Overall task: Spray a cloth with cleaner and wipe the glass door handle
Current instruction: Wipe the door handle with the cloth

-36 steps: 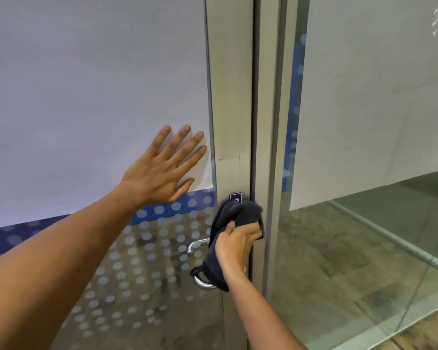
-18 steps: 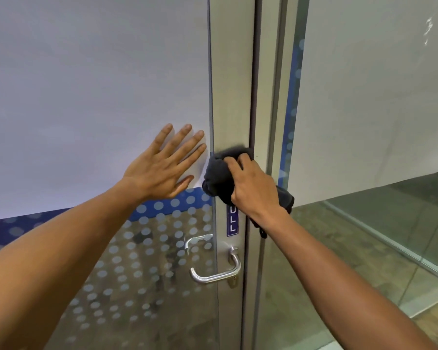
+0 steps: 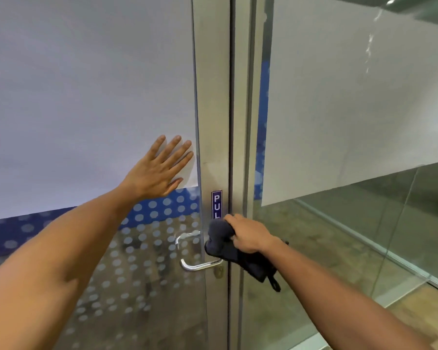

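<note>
Left hand (image 3: 159,173): we see it laid flat on the glass door (image 3: 86,84), fingers spread and straight, holding nothing; the fingertips lie near the left edge of the metal frame (image 3: 213,97).

Right hand (image 3: 248,234): we see its fingers curled tight around a bunched dark cloth (image 3: 220,238), pressing it against the frame just above the handle.

Cloth: we note that its upper wad covers the bottom of the sign, while a loose end hangs down and to the right beneath the wrist, ending in a small loop.

Handle (image 3: 200,266): we find a silver lever on the frame, its bar pointing left across the glass and curving at the tip; the cloth hides its pivot end and touches it there, though we cannot tell how firmly.

Keyhole (image 3: 220,271): we see it just below the lever's pivot end.

Sign (image 3: 216,204): we read the white letters "PUL" running downward on a narrow blue plate; the rest lies under the cloth.

Glass door: we see a pale frosted sheet above and a blue band with grey dots below.

Side panel (image 3: 352,236): to the right of the frame, we see clear glass with a floor behind it.
</note>
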Tool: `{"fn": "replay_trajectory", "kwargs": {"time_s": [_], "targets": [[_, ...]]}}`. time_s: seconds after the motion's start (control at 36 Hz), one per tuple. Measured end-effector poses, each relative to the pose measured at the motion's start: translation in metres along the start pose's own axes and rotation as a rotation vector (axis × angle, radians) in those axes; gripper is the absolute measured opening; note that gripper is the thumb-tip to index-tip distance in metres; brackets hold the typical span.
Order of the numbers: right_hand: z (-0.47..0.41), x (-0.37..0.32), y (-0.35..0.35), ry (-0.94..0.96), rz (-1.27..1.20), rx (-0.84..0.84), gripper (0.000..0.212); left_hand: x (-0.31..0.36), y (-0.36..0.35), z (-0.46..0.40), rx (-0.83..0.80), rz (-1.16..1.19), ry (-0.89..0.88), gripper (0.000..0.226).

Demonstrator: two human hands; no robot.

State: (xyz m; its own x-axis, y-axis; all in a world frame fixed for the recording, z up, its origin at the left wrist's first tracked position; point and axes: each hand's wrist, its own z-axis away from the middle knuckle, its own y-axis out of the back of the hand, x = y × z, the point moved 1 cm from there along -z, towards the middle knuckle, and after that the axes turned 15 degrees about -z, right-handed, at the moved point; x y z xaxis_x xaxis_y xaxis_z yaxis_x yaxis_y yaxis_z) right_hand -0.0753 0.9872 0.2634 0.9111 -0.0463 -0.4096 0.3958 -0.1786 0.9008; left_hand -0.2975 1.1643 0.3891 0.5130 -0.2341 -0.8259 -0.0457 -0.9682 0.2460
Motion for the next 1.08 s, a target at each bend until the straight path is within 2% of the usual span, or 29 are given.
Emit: {"fn": "replay_trajectory", "kwargs": {"time_s": [0.06, 0.17, 0.25, 0.39, 0.47, 0.56, 0.64, 0.72, 0.81, 1.0, 1.08], "targets": [[0.016, 0.009, -0.009, -0.020, -0.270, 0.009, 0.043, 0.004, 0.002, 0.000, -0.026, 0.001, 0.017, 0.075], [0.049, 0.014, -0.024, -0.093, -0.816, 0.039, 0.051, 0.024, 0.008, 0.003, -0.088, 0.011, 0.104, 0.076], [0.070, 0.017, -0.037, -0.147, -1.048, 0.030, 0.056, 0.058, 0.014, 0.017, -0.227, 0.050, 0.131, 0.079], [0.096, 0.013, -0.051, -0.208, -1.437, 0.134, 0.051, 0.130, 0.039, 0.062, -0.430, 0.320, 0.163, 0.079], [0.113, 0.009, -0.055, -0.243, -1.731, 0.135, 0.044, 0.171, 0.066, 0.088, -0.438, 0.661, 0.387, 0.064], [0.135, 0.009, -0.063, -0.295, -1.979, 0.160, 0.035, 0.205, 0.098, 0.108, -0.491, 1.218, 0.687, 0.045], [0.158, 0.010, -0.078, -0.382, -2.044, 0.246, 0.024, 0.232, 0.134, 0.118, -0.755, 1.840, 0.854, 0.028], [0.183, 0.011, -0.095, -0.436, -2.067, 0.314, 0.029, 0.257, 0.164, 0.125, -0.971, 2.213, 0.928, 0.056], [0.211, 0.012, -0.110, -0.450, -2.082, 0.350, 0.029, 0.282, 0.182, 0.125, -1.053, 2.379, 0.879, 0.066], [0.276, 0.017, -0.124, -0.483, -2.114, 0.513, 0.039, 0.326, 0.216, 0.110, -1.003, 2.719, 0.658, 0.055], [0.308, 0.022, -0.120, -0.535, -2.112, 0.625, 0.060, 0.347, 0.237, 0.100, -1.103, 2.720, 0.615, 0.048]]}}
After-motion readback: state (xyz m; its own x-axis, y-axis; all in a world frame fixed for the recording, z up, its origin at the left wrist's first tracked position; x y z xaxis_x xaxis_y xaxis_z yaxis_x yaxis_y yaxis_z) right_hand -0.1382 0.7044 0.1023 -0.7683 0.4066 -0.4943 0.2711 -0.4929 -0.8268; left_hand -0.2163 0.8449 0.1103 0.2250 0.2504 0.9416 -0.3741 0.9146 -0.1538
